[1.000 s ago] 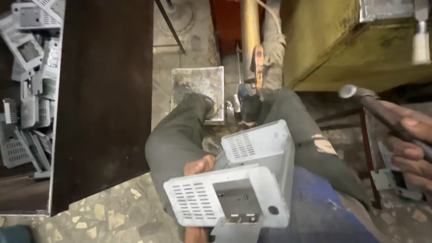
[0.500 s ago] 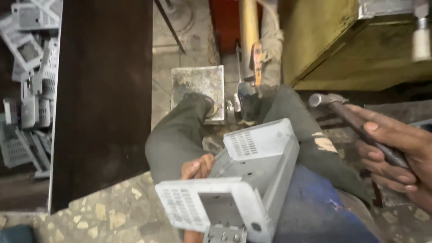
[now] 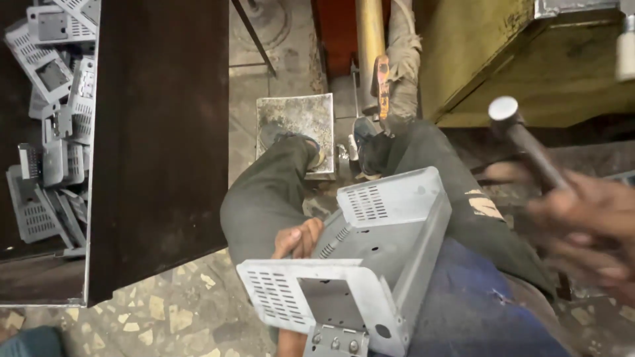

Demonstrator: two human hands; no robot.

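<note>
My left hand [image 3: 297,239] grips the left side of a grey sheet-metal casing [image 3: 390,244] with vent slots and a square cut-out, which rests on my lap. My right hand [image 3: 589,228] is blurred at the right edge and is closed around the handle of a hammer [image 3: 526,142], whose round head points up and left above the casing. The hammer head is apart from the casing.
A dark metal bin [image 3: 159,132] stands at the left, with several similar grey casings [image 3: 53,125] piled beside it. My legs in dark trousers reach toward a metal foot plate [image 3: 297,119]. A yellow-green machine body [image 3: 529,59] fills the upper right.
My right hand has raised the hammer up and to the left, into view above the casing. The casing has tilted and shifted slightly in my left hand.
</note>
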